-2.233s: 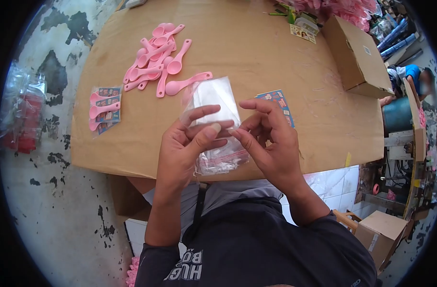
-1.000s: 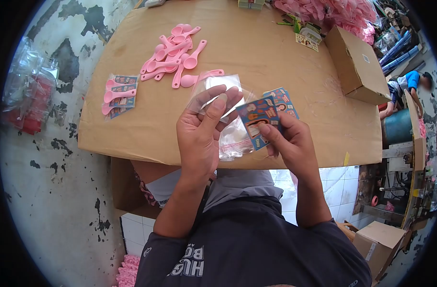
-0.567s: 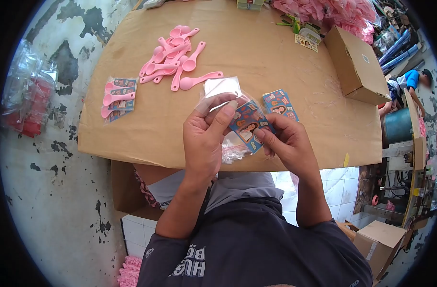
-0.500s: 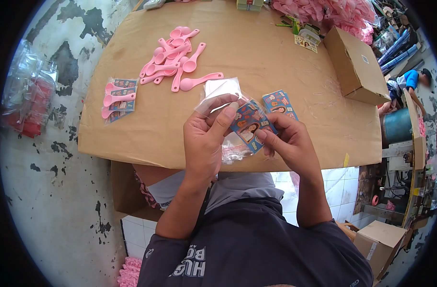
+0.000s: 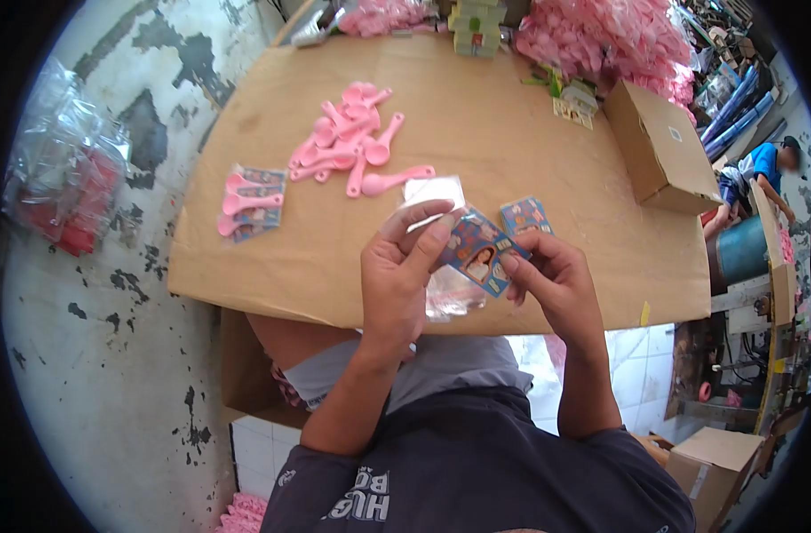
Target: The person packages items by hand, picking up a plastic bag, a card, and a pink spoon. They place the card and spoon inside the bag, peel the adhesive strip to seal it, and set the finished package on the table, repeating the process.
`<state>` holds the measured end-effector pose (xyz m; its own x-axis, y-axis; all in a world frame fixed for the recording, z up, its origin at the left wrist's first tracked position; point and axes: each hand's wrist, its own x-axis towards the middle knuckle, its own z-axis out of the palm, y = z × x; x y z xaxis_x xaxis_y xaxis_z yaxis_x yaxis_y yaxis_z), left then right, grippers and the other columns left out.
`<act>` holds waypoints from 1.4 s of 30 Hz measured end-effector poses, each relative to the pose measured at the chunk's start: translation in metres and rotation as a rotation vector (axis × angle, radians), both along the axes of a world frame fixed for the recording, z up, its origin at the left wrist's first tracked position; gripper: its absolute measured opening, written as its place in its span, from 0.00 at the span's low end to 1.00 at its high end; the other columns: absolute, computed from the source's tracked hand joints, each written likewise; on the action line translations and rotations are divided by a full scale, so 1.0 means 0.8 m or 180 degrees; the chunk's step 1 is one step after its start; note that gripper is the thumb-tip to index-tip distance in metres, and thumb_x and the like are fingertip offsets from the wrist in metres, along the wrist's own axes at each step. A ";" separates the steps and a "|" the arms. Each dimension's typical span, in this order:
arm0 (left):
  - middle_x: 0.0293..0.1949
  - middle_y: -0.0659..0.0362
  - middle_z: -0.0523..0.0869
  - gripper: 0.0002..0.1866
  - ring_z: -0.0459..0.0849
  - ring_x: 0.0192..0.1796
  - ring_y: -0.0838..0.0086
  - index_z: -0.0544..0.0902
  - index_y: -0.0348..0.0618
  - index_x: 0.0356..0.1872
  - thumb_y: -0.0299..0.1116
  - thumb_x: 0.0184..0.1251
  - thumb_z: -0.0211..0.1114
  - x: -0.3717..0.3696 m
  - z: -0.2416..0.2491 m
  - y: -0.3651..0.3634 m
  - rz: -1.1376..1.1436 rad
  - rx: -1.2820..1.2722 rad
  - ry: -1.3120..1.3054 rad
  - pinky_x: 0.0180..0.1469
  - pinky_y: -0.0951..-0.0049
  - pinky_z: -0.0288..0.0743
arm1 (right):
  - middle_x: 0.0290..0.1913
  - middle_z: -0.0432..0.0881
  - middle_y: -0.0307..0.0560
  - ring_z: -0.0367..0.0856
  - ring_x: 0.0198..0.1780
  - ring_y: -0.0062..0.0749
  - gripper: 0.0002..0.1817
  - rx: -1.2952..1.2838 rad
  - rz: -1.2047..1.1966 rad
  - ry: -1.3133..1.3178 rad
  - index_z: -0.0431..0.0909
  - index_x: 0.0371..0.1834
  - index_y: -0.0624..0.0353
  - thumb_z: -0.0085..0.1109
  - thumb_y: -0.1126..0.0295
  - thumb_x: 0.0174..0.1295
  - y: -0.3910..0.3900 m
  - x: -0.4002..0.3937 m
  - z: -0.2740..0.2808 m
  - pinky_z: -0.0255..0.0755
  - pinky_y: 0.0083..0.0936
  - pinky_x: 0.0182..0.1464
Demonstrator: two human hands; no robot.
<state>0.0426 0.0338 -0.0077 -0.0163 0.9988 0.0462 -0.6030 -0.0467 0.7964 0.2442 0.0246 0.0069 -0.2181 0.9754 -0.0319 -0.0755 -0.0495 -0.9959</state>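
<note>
A blue printed card (image 5: 478, 263) with a portrait is pinched between thumb and fingers of my right hand (image 5: 561, 277). My left hand (image 5: 398, 280) has its thumb pressed to its fingers on a clear plastic bag, at the card's left edge. Beyond the fingers lies a white sheet (image 5: 436, 190). Below the card, several clear plastic bags (image 5: 452, 297) lie near the table's front edge. More of the blue cards (image 5: 524, 214) sit in a stack just past my right hand. To the left is a pile of pink measuring spoons (image 5: 345, 135).
Bagged cards with pink spoons (image 5: 253, 202) lie on the brown-covered table (image 5: 246, 280) at left. A cardboard box (image 5: 661, 147) stands at right, with a heap of pink bagged items (image 5: 601, 44) behind it. A person (image 5: 761, 173) is at far right.
The whole view has shifted, so things appear lower and further right. Both hands stay together, still gripping the card and the bag.
</note>
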 end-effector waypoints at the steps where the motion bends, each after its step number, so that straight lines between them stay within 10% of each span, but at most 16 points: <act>1: 0.54 0.42 0.88 0.15 0.90 0.53 0.67 0.79 0.30 0.59 0.25 0.76 0.64 -0.002 0.005 0.004 0.0001 0.0062 0.0038 0.57 0.67 0.86 | 0.31 0.84 0.36 0.82 0.30 0.15 0.10 0.0062 0.0001 0.0038 0.82 0.48 0.66 0.65 0.69 0.73 0.005 -0.001 0.002 0.75 0.16 0.32; 7: 0.60 0.37 0.84 0.19 0.88 0.59 0.57 0.75 0.30 0.64 0.25 0.76 0.63 0.001 0.007 -0.001 0.0187 0.0107 -0.0104 0.59 0.62 0.87 | 0.31 0.84 0.37 0.82 0.30 0.15 0.10 0.0089 0.0118 -0.0086 0.82 0.48 0.65 0.66 0.69 0.73 -0.006 -0.006 0.001 0.75 0.16 0.32; 21: 0.44 0.56 0.91 0.11 0.89 0.43 0.78 0.84 0.33 0.53 0.28 0.75 0.68 0.023 -0.017 -0.014 -0.0157 0.0023 -0.0052 0.46 0.77 0.84 | 0.31 0.84 0.38 0.83 0.30 0.16 0.10 0.0185 -0.0068 0.0127 0.81 0.47 0.65 0.66 0.69 0.73 -0.001 -0.022 0.003 0.76 0.16 0.32; 28: 0.46 0.51 0.90 0.13 0.90 0.45 0.72 0.82 0.32 0.56 0.27 0.76 0.65 0.030 -0.006 -0.008 -0.0130 0.0117 0.0116 0.49 0.69 0.86 | 0.32 0.85 0.39 0.84 0.30 0.19 0.09 0.0127 -0.0058 0.0406 0.77 0.45 0.62 0.67 0.71 0.72 0.006 -0.013 -0.020 0.77 0.17 0.33; 37: 0.62 0.52 0.84 0.21 0.85 0.54 0.77 0.76 0.30 0.67 0.28 0.79 0.64 0.042 -0.003 -0.012 -0.0130 0.0189 0.0240 0.56 0.74 0.82 | 0.44 0.85 0.41 0.83 0.44 0.18 0.11 0.0713 -0.0500 0.0292 0.78 0.55 0.65 0.62 0.75 0.73 0.010 -0.047 -0.021 0.79 0.18 0.45; 42: 0.76 0.42 0.68 0.34 0.75 0.74 0.62 0.57 0.39 0.81 0.24 0.78 0.59 0.027 -0.003 -0.011 -0.0103 0.0417 0.0103 0.71 0.62 0.74 | 0.39 0.86 0.40 0.84 0.37 0.18 0.12 -0.0020 -0.0119 0.1110 0.81 0.54 0.65 0.66 0.73 0.71 0.007 -0.053 -0.035 0.80 0.18 0.39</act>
